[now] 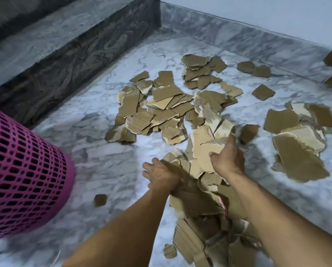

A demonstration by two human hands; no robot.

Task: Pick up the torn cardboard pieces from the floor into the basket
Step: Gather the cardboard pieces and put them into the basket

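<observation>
Both hands squeeze one big bunch of cardboard pieces (203,164) between them, left hand (161,175) and right hand (228,158), so none drop. The pink basket (26,170) waits left of the grip; more pieces lie beyond.

1 pink basket (26,170), 2 hands, approx. dozens of cardboard pcs (161,105).
</observation>
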